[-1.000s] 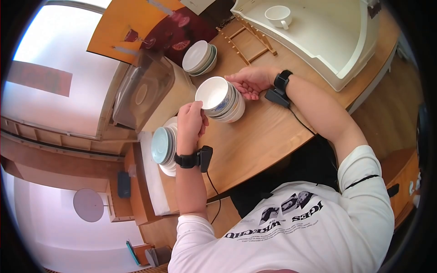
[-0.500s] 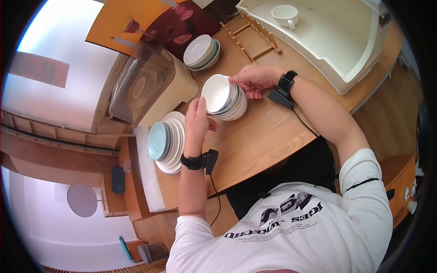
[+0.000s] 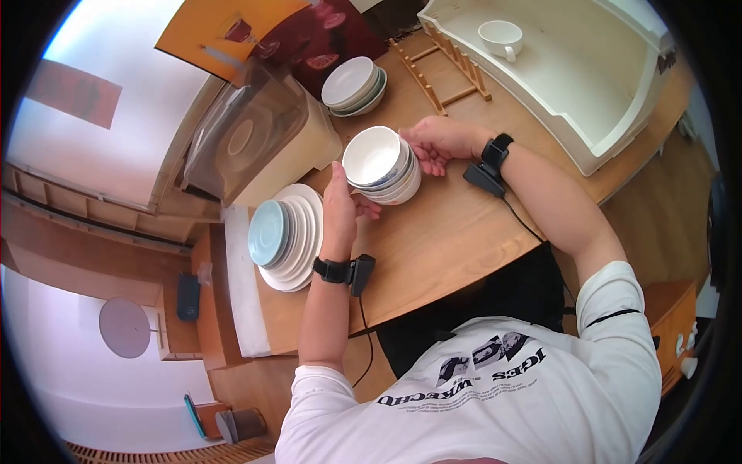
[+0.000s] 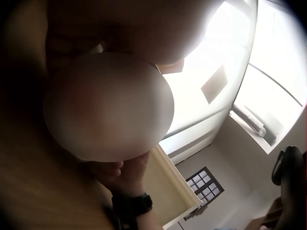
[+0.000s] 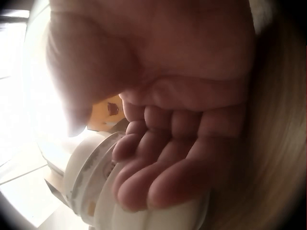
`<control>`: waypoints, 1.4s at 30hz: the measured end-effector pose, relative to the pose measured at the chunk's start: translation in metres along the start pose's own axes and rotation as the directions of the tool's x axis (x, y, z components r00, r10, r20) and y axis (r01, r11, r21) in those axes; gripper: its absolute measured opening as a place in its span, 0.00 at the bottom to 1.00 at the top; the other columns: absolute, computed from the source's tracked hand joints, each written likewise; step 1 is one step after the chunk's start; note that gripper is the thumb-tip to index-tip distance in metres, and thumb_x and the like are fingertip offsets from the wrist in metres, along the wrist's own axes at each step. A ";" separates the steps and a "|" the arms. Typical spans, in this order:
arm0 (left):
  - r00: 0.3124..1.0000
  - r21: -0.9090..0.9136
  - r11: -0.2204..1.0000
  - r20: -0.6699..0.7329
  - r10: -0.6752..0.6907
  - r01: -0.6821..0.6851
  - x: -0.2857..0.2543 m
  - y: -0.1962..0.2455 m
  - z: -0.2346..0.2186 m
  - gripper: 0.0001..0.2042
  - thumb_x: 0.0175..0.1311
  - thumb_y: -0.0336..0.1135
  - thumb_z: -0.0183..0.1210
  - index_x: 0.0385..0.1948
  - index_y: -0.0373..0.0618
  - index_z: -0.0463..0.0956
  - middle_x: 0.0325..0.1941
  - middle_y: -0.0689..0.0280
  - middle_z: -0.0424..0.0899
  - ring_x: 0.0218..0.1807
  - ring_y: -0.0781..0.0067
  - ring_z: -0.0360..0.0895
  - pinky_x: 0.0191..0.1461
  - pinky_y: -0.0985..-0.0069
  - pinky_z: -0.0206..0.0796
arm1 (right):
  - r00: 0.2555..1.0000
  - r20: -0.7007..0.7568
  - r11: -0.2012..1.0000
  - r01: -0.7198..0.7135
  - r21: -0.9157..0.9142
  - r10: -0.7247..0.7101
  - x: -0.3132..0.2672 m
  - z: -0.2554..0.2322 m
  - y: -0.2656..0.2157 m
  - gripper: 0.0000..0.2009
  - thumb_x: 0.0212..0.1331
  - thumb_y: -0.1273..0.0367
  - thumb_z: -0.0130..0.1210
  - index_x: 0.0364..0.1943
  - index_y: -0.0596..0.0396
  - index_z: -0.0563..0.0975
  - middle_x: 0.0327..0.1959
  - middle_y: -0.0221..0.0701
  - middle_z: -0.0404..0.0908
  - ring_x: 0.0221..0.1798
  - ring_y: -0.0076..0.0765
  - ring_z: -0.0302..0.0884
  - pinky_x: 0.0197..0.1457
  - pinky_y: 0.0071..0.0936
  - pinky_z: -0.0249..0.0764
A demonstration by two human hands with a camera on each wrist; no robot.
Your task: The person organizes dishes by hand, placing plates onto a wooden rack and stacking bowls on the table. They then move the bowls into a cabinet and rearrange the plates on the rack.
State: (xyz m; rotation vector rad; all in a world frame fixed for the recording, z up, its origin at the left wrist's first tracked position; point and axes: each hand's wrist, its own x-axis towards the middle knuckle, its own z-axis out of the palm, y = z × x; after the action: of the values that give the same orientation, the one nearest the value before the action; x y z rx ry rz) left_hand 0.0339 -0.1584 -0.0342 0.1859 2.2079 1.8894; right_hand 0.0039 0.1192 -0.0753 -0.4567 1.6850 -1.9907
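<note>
A stack of several bowls [image 3: 402, 185] stands on the wooden table between my two hands, a white-lined one on top with its mouth facing up. My left hand [image 3: 340, 213] lies along the stack's near left side, its thumb straight up by the top rim and its fingers reaching beside the lower bowls. On the other side, my right hand [image 3: 444, 141] has its thumb by the rim. Its fingers [image 5: 163, 182] bend loosely beside the bowls in the right wrist view. A bowl's pale, blurred underside [image 4: 110, 108] fills the middle of the left wrist view.
Left of my left forearm are stacked plates [image 3: 305, 263] with light blue saucers [image 3: 267, 232] on top. More bowls [image 3: 352, 81] stand farther back, beside a lidded plastic box [image 3: 309, 147]. A wooden rack [image 3: 456, 97] lies near a large cream tub [image 3: 591, 158] containing a white cup [image 3: 502, 35].
The top bowl has sunk lower into the stack, hiding more of the blue-patterned side. My left thumb and fingers have straightened from their curl at the rim. The head view has shifted slightly.
</note>
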 end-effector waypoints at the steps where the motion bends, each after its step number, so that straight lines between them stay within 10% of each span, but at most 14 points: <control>1: 1.000 -0.021 1.000 0.001 0.010 -0.010 0.002 -0.004 -0.001 0.34 0.85 0.63 0.35 0.49 0.36 0.78 0.29 0.58 0.86 0.24 0.69 0.83 0.24 0.75 0.76 | 1.000 -0.027 1.000 -0.003 -0.024 0.003 0.000 0.002 -0.002 0.30 0.77 0.42 0.50 0.26 0.54 0.78 0.21 0.32 0.83 0.18 0.26 0.80 0.23 0.21 0.78; 28: 0.989 -0.136 0.981 0.034 0.142 -0.136 0.000 -0.032 -0.002 0.31 0.85 0.62 0.35 0.48 0.40 0.74 0.29 0.62 0.80 0.22 0.73 0.78 0.27 0.73 0.79 | 0.998 -0.063 0.999 0.001 0.050 0.002 0.005 0.003 0.003 0.21 0.76 0.56 0.60 0.23 0.50 0.74 0.21 0.32 0.81 0.19 0.26 0.79 0.21 0.22 0.74; 37: 0.964 -0.095 0.960 -0.012 0.264 -0.264 -0.005 -0.023 0.000 0.33 0.86 0.59 0.39 0.82 0.48 0.55 0.36 0.64 0.81 0.21 0.80 0.74 0.26 0.78 0.76 | 1.000 0.004 0.996 0.022 0.087 -0.023 0.005 -0.006 0.010 0.18 0.75 0.58 0.60 0.27 0.51 0.75 0.22 0.29 0.81 0.23 0.26 0.82 0.24 0.23 0.78; 42: 0.949 -0.065 0.949 0.050 0.311 -0.308 -0.006 -0.020 -0.004 0.31 0.82 0.47 0.53 0.81 0.50 0.58 0.51 0.61 0.84 0.26 0.83 0.74 0.25 0.80 0.71 | 1.000 -0.009 0.997 0.018 0.078 -0.017 0.003 -0.003 0.007 0.16 0.75 0.59 0.61 0.29 0.52 0.75 0.24 0.29 0.81 0.24 0.26 0.83 0.24 0.23 0.78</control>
State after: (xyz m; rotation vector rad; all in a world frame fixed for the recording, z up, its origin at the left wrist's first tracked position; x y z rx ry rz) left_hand 0.0397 -0.1670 -0.0525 0.6034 2.1857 2.0682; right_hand 0.0005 0.1190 -0.0833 -0.4374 1.6067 -2.0655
